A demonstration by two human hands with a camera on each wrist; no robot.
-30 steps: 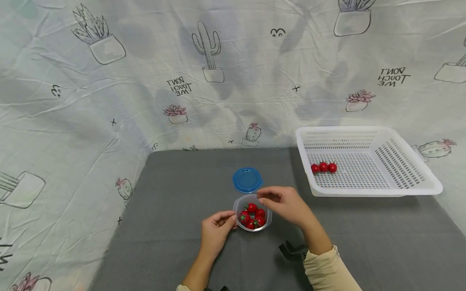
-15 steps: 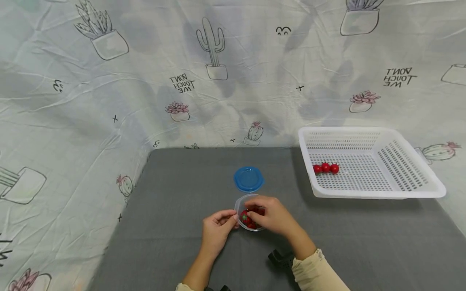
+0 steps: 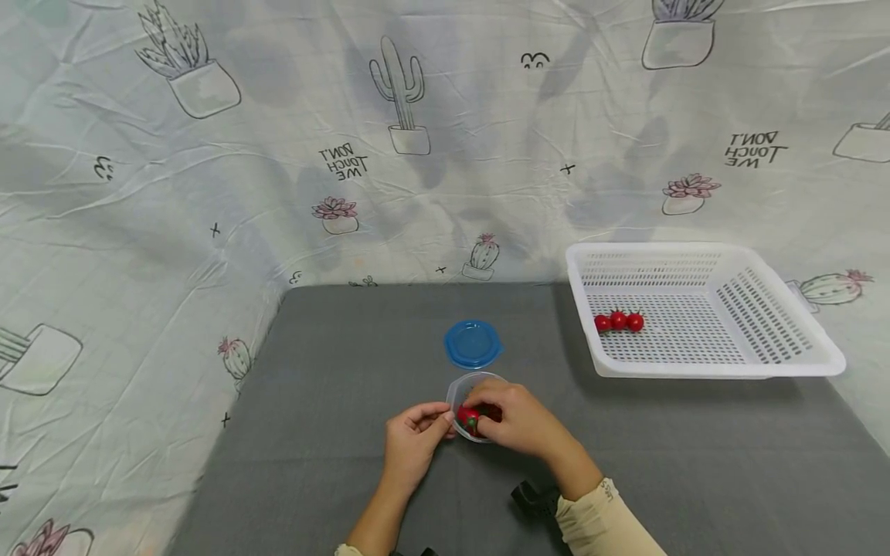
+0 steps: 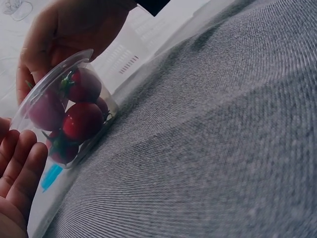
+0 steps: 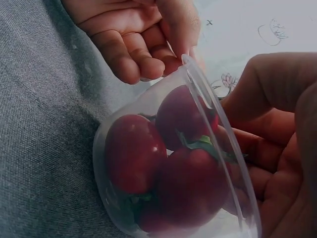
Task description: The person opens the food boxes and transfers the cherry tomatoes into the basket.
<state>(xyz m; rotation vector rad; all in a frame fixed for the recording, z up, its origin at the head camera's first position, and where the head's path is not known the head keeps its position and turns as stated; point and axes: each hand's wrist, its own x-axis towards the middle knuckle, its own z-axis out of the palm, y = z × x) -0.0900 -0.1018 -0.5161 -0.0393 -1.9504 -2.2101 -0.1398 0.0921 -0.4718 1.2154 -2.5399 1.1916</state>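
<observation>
A clear plastic tub with several red cherry tomatoes in it stands on the grey cloth, mouth up. My left hand pinches the tub's left rim between thumb and fingers. From the right, my right hand reaches down into the tub; in the head view its thumb and forefinger lie on either side of a cherry tomato with a green calyx. Its fingertips are partly hidden behind the tub wall in the right wrist view. Just behind the tub lies a blue lid, flat on the cloth.
At the back right stands a white perforated basket, with 3 red tomatoes near its left wall. A printed cactus curtain hangs behind the grey cloth-covered table.
My right hand has moved left and down from above the tub's right rim into it, and the tomato by its fingers has turned slightly. The left hand has stayed at the rim.
</observation>
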